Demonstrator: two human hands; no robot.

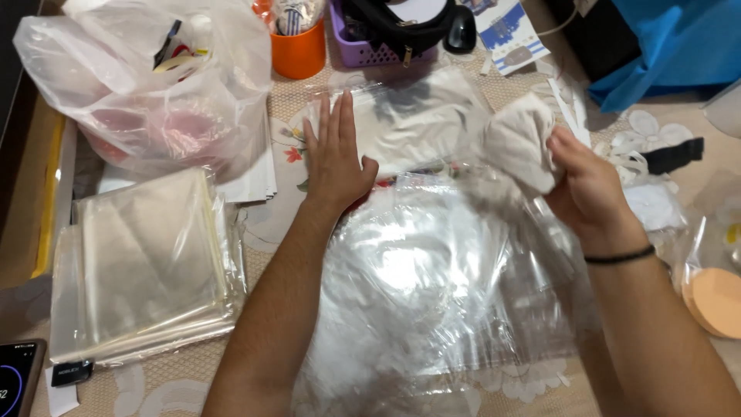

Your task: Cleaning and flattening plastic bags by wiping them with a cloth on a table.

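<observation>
Left hand flat, fingers spread, pinning clear plastic bag to tabletop; right hand closed on bunched white cloth at bag's right end—best keep bag mouth held taut while cloth is fed straight, folds flat.

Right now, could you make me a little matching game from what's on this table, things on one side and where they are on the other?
Things:
1. left hand
2. right hand
3. orange cup
4. phone

Places:
A. bottom left corner
B. gripping bunched white cloth
C. top, beside the purple basket
D. flat on a clear plastic bag

Pairs: 1-D, 2-B, 3-C, 4-A
</observation>
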